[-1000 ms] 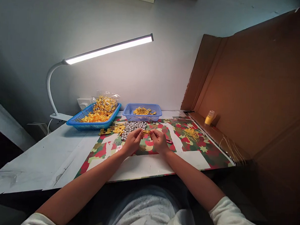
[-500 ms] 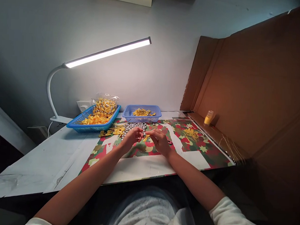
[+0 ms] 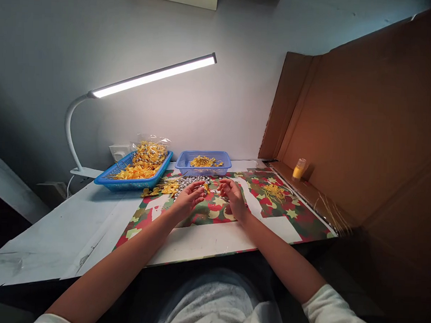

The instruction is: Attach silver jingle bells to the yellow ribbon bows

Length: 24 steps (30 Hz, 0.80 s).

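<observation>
Both hands hover over the middle of the patterned mat (image 3: 270, 216), close together but apart. Left hand (image 3: 187, 198) has its fingers loosely spread, palm down, with a small yellow piece (image 3: 206, 188) at its fingertips; whether it pinches the piece or merely touches it cannot be told. Right hand (image 3: 232, 192) is open, fingers curled slightly, holding nothing visible.

Just beyond the fingertips lies one heap of small silver pieces (image 3: 191, 181), too many and too small to count, with a scatter of yellow bits (image 3: 164, 188) at its left. Behind these stand two blue baskets: a wide one (image 3: 134, 173) at the left carrying yellow bits and one clear bag (image 3: 150, 151), and a smaller one (image 3: 204, 163) beside it with a few yellow pieces. One tangle of yellow threads (image 3: 274, 191) rests on the mat to the right, and one small yellow bottle (image 3: 300, 168) stands on the ledge by the cardboard wall (image 3: 363, 120).

One lamp (image 3: 151, 75) arches over the surface (image 3: 62, 231), whose left part lies bare up to its front edge. The cardboard wall closes in the right side; the near strip of mat before the wrists is open.
</observation>
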Tool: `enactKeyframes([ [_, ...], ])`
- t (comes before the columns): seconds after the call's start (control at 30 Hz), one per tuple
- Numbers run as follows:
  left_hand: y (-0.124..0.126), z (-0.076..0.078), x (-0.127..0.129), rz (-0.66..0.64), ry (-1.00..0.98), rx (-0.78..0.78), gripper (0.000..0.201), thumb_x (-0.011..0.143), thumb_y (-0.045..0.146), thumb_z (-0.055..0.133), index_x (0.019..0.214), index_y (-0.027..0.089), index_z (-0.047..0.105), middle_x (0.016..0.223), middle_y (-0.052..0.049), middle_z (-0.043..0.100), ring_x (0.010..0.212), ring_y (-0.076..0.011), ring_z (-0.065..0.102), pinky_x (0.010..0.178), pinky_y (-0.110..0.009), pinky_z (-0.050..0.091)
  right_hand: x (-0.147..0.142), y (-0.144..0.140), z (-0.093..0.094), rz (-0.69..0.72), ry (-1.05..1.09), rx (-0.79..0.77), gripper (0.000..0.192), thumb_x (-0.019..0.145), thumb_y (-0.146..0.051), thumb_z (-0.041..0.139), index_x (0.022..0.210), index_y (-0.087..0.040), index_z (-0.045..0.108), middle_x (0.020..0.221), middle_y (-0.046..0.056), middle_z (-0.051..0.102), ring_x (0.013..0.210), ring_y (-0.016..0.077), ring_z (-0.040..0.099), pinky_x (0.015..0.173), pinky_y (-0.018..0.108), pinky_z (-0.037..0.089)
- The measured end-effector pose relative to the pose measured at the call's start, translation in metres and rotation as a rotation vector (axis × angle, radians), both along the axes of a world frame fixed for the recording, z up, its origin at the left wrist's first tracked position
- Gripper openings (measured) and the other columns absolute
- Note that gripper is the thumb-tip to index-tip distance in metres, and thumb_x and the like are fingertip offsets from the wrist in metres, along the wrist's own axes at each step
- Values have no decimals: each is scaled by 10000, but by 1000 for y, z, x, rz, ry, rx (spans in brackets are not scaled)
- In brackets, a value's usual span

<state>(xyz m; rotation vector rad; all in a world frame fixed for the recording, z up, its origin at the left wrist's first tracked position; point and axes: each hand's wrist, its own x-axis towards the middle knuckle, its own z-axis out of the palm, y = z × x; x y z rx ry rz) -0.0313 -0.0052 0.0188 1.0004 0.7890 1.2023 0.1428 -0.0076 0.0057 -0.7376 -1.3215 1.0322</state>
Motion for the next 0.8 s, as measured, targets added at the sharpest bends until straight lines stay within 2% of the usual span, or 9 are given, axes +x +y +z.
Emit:
enactKeyframes([
  [0.1,0,-1,1,-8,-1,8,409,613,239,821,967,167,630,755,6,645,680,-85,630,638,-173,521,-4,-1,0,47,4,-1,313,699,-469,687,868,-214,621,768,9,610,693,137,549,663,271,464],
  [0.23,-2,-3,2,-31,0,33,438,578,261,839,950,165,628,783,-9,675,692,-106,640,685,-213,525,-9,-1,-1,41,-5,23,313,720,-511,657,728,-198,643,694,15,616,631,131,533,615,275,457],
  [0.5,-3,-7,5,-23,43,71,332,547,201,798,847,160,662,824,-15,691,719,-127,635,761,-273,512,-9,-1,-3,44,-74,15,291,716,-478,674,690,-188,661,635,3,604,591,124,532,567,254,437],
  [0.6,-5,-8,6,-29,133,156,324,560,229,799,851,162,672,843,-26,701,766,-148,640,776,-277,499,-8,-2,-3,52,-88,9,273,717,-456,673,685,-185,665,632,8,614,589,127,541,573,257,442],
  [0.8,-7,-6,8,40,293,221,272,559,306,791,750,159,665,722,-11,687,686,-147,618,691,-263,475,-8,0,-1,24,-6,-52,231,682,-422,682,679,-192,674,614,3,623,569,123,541,567,259,449],
])
